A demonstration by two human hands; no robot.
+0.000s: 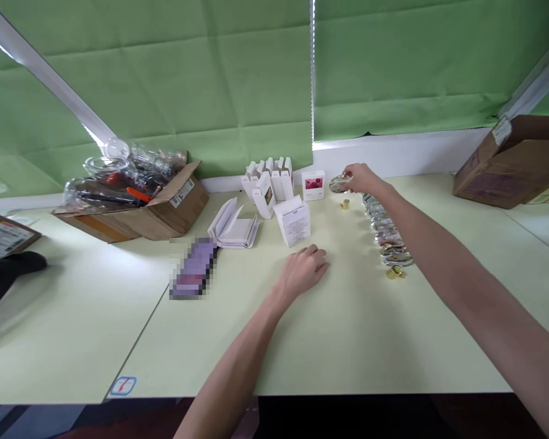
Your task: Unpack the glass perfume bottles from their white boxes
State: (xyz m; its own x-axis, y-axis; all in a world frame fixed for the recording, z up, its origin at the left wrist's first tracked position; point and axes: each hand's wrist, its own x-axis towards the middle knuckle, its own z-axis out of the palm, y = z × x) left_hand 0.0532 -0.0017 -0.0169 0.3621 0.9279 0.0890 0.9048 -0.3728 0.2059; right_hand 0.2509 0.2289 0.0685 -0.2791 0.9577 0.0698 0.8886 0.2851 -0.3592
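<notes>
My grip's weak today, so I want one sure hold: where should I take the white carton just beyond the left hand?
Probably grip the white carton across its two broad side faces, midway, coming from the near side, where the left hand lies. It seems to stand upright with flat walls, and nothing presses against those faces, so fingers and thumb can close on them.

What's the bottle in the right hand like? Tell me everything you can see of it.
The silvery bottle is small, rounded and flattened, with a mirror-like surface that looks like polished glass or metal. A gold-coloured part shows at its top, next to the fingers of the right hand, which grip it from the right. It lies tilted on its side near the far end of a row of similar bottles. It seems uncapped, but the hand partly hides it. Whether it touches the table is unclear.
</notes>
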